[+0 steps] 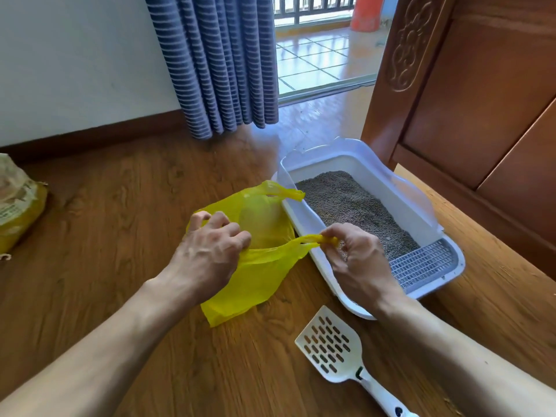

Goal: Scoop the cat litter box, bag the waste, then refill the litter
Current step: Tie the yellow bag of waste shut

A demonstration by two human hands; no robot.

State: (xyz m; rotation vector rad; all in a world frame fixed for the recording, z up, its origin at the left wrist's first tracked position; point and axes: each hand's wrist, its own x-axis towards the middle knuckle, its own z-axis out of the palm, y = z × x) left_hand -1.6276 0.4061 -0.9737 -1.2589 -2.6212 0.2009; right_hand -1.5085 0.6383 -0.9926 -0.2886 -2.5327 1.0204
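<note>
Two hands are gripping one yellow bag (255, 278): left hand (207, 254) clamped on its rim, right hand (358, 260) pinching one handle; one box (304, 218), one scoop (334, 350) lying nearby.

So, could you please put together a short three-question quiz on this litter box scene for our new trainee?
1. True or false: the scoop lies on the floor, held by neither hand.
2. What does the right hand pinch? A) a handle of the yellow bag B) the curtain C) the scoop
3. Fill in: the litter box stands to the ____ of the bag.

Key: 1 true; 2 A; 3 right. The left hand grips the bag's mouth.
</note>
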